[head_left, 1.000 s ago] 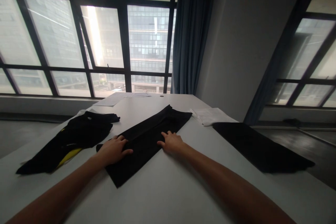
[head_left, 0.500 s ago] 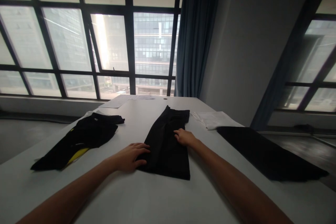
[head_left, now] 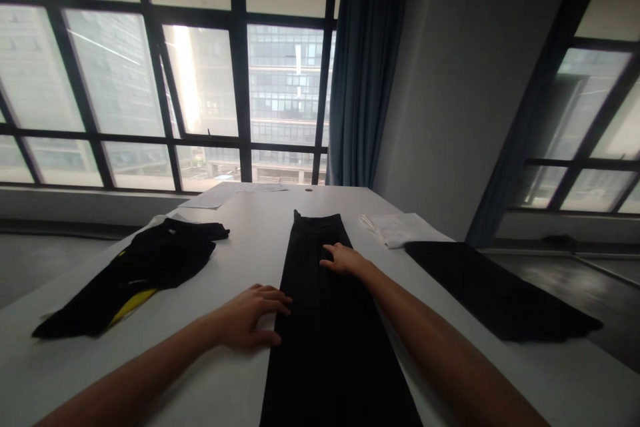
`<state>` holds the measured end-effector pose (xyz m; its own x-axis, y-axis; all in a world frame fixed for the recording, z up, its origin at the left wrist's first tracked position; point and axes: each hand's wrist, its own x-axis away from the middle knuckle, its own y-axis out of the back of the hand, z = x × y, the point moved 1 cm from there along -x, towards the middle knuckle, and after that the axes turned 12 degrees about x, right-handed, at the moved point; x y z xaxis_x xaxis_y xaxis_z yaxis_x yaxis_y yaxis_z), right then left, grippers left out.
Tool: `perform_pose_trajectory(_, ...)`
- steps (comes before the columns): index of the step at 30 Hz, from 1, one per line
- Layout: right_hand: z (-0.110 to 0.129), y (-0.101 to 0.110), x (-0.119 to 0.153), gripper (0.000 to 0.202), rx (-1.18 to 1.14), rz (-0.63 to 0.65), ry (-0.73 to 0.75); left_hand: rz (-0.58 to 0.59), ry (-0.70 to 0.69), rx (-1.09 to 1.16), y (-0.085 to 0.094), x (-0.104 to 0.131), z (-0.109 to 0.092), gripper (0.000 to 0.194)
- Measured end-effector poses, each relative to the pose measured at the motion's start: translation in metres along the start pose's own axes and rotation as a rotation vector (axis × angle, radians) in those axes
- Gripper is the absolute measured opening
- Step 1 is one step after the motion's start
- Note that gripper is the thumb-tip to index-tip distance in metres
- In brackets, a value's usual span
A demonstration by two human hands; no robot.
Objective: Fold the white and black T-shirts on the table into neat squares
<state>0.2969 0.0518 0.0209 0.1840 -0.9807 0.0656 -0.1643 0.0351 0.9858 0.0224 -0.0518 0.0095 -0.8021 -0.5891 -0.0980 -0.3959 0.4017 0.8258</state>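
Note:
A pair of black trousers (head_left: 333, 340) lies lengthwise down the middle of the white table, its narrower end away from me and the near end running out of the picture. At its left edge rests my left hand (head_left: 253, 317), fingers spread, the tips touching the cloth. My right hand (head_left: 345, 259) is farther up on the cloth, with its fingers apart and slightly bent and nothing visible between them. The forearm behind it crosses over the trousers' right edge.
Dark garments with a yellow patch (head_left: 133, 280) lie on the left. To the right are a folded white cloth (head_left: 400, 228) and a black folded garment (head_left: 495, 290). White papers (head_left: 213, 197) lie at the far end of the table (head_left: 335, 197), before windows and a blue curtain (head_left: 357, 100).
The black trousers, shorter and folded up before, now stretch out toward me past the picture's lower edge. Both hands stay near the same spots. The view has shifted slightly.

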Motion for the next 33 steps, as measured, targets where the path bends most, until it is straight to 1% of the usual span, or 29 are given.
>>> perform_pose_trajectory(2, 0.001, 0.000, -0.005, 0.057, -0.005, 0.035, 0.079, 0.036, -0.043, 0.067, 0.004, -0.003, -0.005, 0.032)
perform_pose_trajectory(3, 0.001, 0.002, -0.006, 0.051, -0.004, 0.030, 0.094, 0.049, -0.057, 0.104, 0.007, -0.007, -0.005, 0.029)
perform_pose_trajectory(4, 0.002, 0.005, -0.006, 0.047, 0.000, 0.004, 0.090, 0.045, -0.060, 0.121, 0.010, -0.014, -0.003, 0.028)
perform_pose_trajectory(5, 0.002, 0.007, -0.007, 0.045, 0.005, -0.043, 0.072, 0.016, -0.053, 0.107, 0.014, -0.025, 0.002, 0.030)
perform_pose_trajectory(7, 0.003, 0.009, -0.011, 0.046, 0.005, -0.148, 0.055, -0.105, -0.012, -0.011, 0.022, -0.053, 0.021, 0.034)
perform_pose_trajectory(8, 0.004, 0.008, -0.014, 0.049, -0.006, -0.184, 0.064, -0.194, 0.023, -0.094, 0.026, -0.070, 0.034, 0.036)
perform_pose_trajectory(9, 0.004, 0.006, -0.017, 0.052, -0.023, -0.196, 0.082, -0.253, 0.065, -0.155, 0.030, -0.088, 0.047, 0.039)
perform_pose_trajectory(11, 0.004, -0.004, -0.024, 0.057, -0.054, -0.176, 0.108, -0.282, 0.168, -0.256, 0.038, -0.120, 0.074, 0.044)
perform_pose_trajectory(13, 0.001, -0.015, -0.029, 0.065, -0.068, -0.192, 0.088, -0.236, 0.279, -0.335, 0.046, -0.143, 0.097, 0.050)
perform_pose_trajectory(15, -0.002, -0.026, -0.032, 0.073, -0.086, -0.258, 0.059, -0.185, 0.338, -0.369, 0.053, -0.153, 0.116, 0.056)
perform_pose_trajectory(17, -0.004, -0.033, -0.033, 0.077, -0.113, -0.310, 0.056, -0.148, 0.375, -0.383, 0.060, -0.154, 0.133, 0.064)
perform_pose_trajectory(19, -0.005, -0.037, -0.033, 0.070, -0.131, -0.329, 0.072, -0.133, 0.445, -0.398, 0.064, -0.149, 0.147, 0.073)
perform_pose_trajectory(21, -0.005, -0.038, -0.034, 0.059, -0.133, -0.336, 0.076, -0.132, 0.520, -0.395, 0.066, -0.145, 0.157, 0.079)
perform_pose_trajectory(23, -0.003, -0.038, -0.034, 0.047, -0.122, -0.334, 0.065, -0.148, 0.552, -0.390, 0.064, -0.146, 0.160, 0.080)
perform_pose_trajectory(24, -0.002, -0.037, -0.034, 0.044, -0.120, -0.335, 0.051, -0.169, 0.539, -0.394, 0.062, -0.148, 0.159, 0.076)
perform_pose_trajectory(26, -0.001, -0.038, -0.034, 0.044, -0.128, -0.360, 0.013, -0.217, 0.473, -0.393, 0.054, -0.157, 0.152, 0.069)
perform_pose_trajectory(27, -0.001, -0.038, -0.034, 0.047, -0.132, -0.383, 0.008, -0.222, 0.437, -0.378, 0.048, -0.162, 0.147, 0.066)
perform_pose_trajectory(29, 0.000, -0.039, -0.034, 0.047, -0.117, -0.435, 0.048, -0.180, 0.410, -0.327, 0.036, -0.173, 0.139, 0.065)
perform_pose_trajectory(31, 0.001, -0.040, -0.033, 0.039, -0.082, -0.469, 0.121, -0.112, 0.447, -0.281, 0.026, -0.181, 0.135, 0.069)
perform_pose_trajectory(33, 0.000, -0.040, -0.032, 0.028, -0.065, -0.484, 0.136, -0.078, 0.493, -0.257, 0.022, -0.188, 0.136, 0.075)
